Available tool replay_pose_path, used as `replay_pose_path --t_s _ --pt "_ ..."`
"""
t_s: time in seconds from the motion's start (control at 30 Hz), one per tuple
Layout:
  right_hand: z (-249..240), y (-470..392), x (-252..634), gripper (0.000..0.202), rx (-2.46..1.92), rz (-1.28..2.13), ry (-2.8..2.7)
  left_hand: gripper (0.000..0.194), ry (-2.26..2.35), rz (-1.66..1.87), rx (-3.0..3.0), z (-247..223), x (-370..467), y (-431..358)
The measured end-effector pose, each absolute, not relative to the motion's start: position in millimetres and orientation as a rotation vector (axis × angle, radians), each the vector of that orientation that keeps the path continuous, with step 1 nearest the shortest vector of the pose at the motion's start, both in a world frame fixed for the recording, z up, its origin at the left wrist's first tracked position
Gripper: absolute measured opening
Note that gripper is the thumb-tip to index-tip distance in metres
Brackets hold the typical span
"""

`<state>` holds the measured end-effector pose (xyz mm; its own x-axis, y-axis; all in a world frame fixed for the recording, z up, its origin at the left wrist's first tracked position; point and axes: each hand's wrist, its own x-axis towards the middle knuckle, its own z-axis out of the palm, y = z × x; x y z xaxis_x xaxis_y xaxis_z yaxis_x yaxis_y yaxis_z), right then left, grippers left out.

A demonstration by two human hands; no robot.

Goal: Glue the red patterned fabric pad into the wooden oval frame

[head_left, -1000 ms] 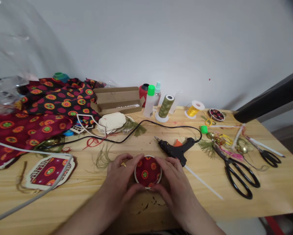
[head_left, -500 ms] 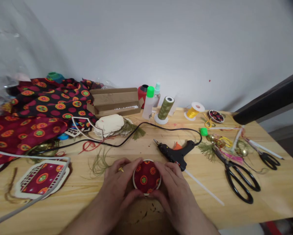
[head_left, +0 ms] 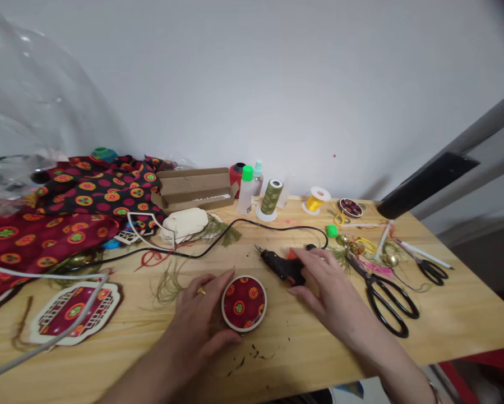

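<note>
A round piece (head_left: 244, 303) with dark red flowered fabric and a pale rim lies on the wooden table. My left hand (head_left: 207, 314) curves round its left side, thumb and fingers apart, the thumb at its lower edge. To the right, my right hand (head_left: 323, 280) is at the black glue gun (head_left: 279, 267), its fingers over the handle and the thumb below. The gun's nozzle points to the upper left, and its black cord runs back across the table. How firmly the fingers close on the handle is partly hidden.
Large black scissors (head_left: 388, 303) lie at the right, smaller ones (head_left: 431, 271) beyond. Behind stand a green thread spool (head_left: 272, 199), a green-capped bottle (head_left: 245, 193) and an open carton (head_left: 195, 188). Flowered fabric (head_left: 96, 185) and an octagonal fabric piece (head_left: 73, 311) are at the left.
My right hand has left the round piece and moved right onto the glue gun. My left hand stays beside the piece. The camera view has shifted slightly.
</note>
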<state>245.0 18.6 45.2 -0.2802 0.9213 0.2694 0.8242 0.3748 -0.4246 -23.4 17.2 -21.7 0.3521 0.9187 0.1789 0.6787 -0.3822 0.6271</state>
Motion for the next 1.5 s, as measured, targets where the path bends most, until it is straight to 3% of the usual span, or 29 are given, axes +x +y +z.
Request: replay_pose_path --t_s 0.2,0.83,0.9,1.0,1.07,1.13,1.23,1.33,1.5 --pt "34.0 31.9 233.8 0.069 -1.534 0.317 -2.235 0.076 1.413 0.688 2.196 -23.2 -22.9 16.6" --pt "34.9 42.2 248.4 0.072 -1.594 0.111 -2.227 0.077 1.395 0.718 2.348 -20.6 -19.1 12.7" --pt "37.5 32.6 239.6 0.063 -1.456 0.121 -2.163 0.072 1.367 0.822 2.387 -13.0 -21.6 12.7" --pt "32.4 12.9 221.7 0.018 -1.284 0.105 -2.024 0.041 1.397 1.002 2.492 2.3 -30.9 15.3" --pt "23.8 0.8 211.4 0.009 -1.254 0.143 -1.985 0.025 1.542 1.028 2.532 10.7 -40.3 18.2" --pt "15.1 -7.6 204.8 0.016 -1.201 0.181 -1.977 0.018 1.761 0.874 2.522 16.0 -50.1 20.8" --pt "7.6 -12.2 201.5 0.021 -1.092 0.172 -1.981 0.025 2.026 0.500 2.431 20.0 -59.8 22.6" --pt "6.2 -10.6 201.7 0.014 -1.074 0.187 -1.930 0.026 2.075 0.340 2.364 22.1 -59.8 22.6" --pt "3.4 -9.4 203.0 0.030 -1.055 0.178 -1.887 0.028 1.998 0.224 2.314 18.8 -52.0 27.0"
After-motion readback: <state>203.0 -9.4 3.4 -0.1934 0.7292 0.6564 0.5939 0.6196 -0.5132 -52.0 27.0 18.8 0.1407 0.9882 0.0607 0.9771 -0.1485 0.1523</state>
